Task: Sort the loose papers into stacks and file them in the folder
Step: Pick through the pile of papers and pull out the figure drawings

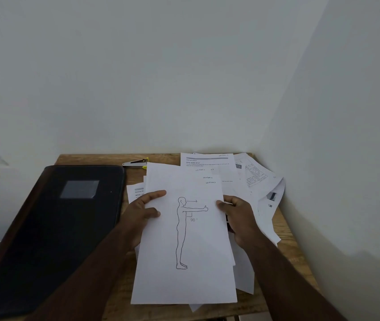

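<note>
White sheets: a handful of papers, line-drawn standing figure on top, held over the wooden table.
Left hand: thumb clamped on the left edge.
Right hand: pinching the right edge.
Loose papers: scattered behind.
Folder: black, closed, left.
Stapler: far edge.

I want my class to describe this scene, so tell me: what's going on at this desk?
A person holds a bundle of papers over a wooden desk, left hand and right hand gripping its side edges. The top sheet shows a standing figure drawing. More loose sheets lie scattered behind. A closed black folder lies to the left, with a stapler beyond.
</note>
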